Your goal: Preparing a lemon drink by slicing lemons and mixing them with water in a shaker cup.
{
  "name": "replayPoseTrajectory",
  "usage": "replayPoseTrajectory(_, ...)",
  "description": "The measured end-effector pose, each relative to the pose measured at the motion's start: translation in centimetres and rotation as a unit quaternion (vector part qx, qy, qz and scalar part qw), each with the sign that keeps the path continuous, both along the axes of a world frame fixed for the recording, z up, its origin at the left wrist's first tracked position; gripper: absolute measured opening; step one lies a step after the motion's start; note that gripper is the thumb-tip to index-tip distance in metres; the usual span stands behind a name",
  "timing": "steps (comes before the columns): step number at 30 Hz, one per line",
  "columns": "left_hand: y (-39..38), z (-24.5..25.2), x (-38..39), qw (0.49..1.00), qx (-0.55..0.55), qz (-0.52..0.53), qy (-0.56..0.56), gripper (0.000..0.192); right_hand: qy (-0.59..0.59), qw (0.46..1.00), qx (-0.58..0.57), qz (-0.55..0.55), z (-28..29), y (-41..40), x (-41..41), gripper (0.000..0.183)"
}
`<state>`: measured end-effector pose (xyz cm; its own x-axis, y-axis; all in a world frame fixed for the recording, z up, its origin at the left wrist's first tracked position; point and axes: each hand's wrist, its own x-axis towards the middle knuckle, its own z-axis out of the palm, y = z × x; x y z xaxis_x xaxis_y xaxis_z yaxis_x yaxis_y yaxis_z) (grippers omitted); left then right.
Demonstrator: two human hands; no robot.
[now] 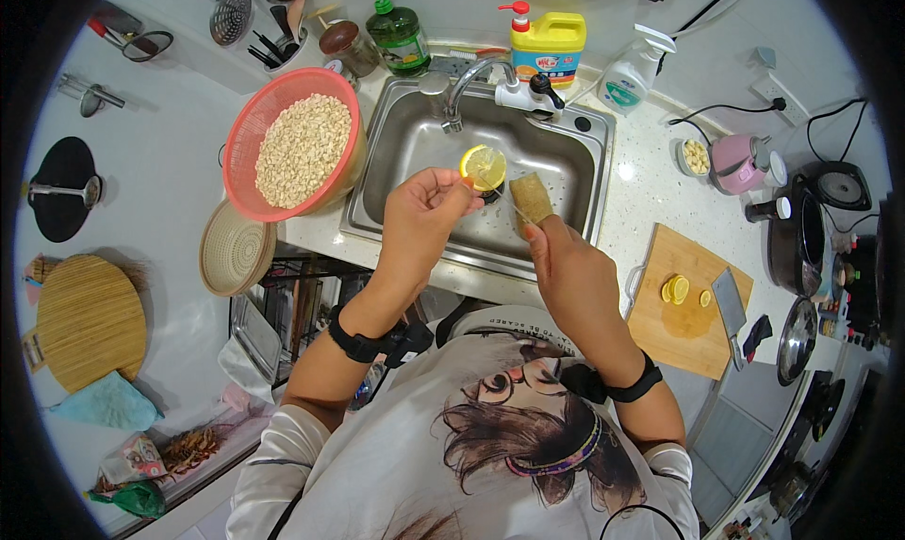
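Observation:
Both hands are over the stainless steel sink [396, 137]. My left hand [437, 204] pinches a thin pale strand at the lower edge of a lemon slice [483, 167]; whether the fingers hold the slice itself is hard to tell. My right hand [569, 264] is closed on the other part of the strand and the lower end of a tan sponge-like pad [530, 199]. The strand runs slantwise between the hands. Behind the slice, the dark sink drain [493, 193] is partly hidden. Above them curves the chrome faucet [470, 80].
Left of the sink stands a red colander [239, 109] of pale grains, above a woven basket [237, 250]. Soap bottles [548, 49] line the back. At right lie a cutting board [650, 321] with lemon slices [676, 289] and a cleaver [728, 301], near a pink appliance [737, 164].

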<state>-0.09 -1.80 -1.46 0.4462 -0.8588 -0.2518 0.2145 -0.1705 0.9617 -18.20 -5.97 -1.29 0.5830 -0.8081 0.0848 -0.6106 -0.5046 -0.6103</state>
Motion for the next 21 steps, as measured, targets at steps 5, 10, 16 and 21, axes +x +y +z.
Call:
replayPoseTrajectory(5,-0.11,-0.11,-0.06,1.000,-0.009,-0.010,0.009,0.019,0.030,0.997,-0.065,0.003,-0.39,-0.03,-0.07,0.029)
replayPoseTrajectory(10,-0.17,0.07,-0.23,1.000,-0.007,-0.009,-0.014,0.016,-0.018,0.997,-0.070,-0.023,-0.75,-0.32,-0.27,0.029)
replayPoseTrajectory(16,-0.11,0.21,-0.18,1.000,0.011,-0.018,-0.013,0.019,0.029,0.997,-0.074,-0.010,-0.93,0.03,0.04,0.028)
replayPoseTrajectory(21,-0.17,0.35,-0.04,0.999,0.024,-0.021,-0.014,0.019,0.042,0.994,-0.102,0.011,-0.80,0.07,-0.01,0.028)
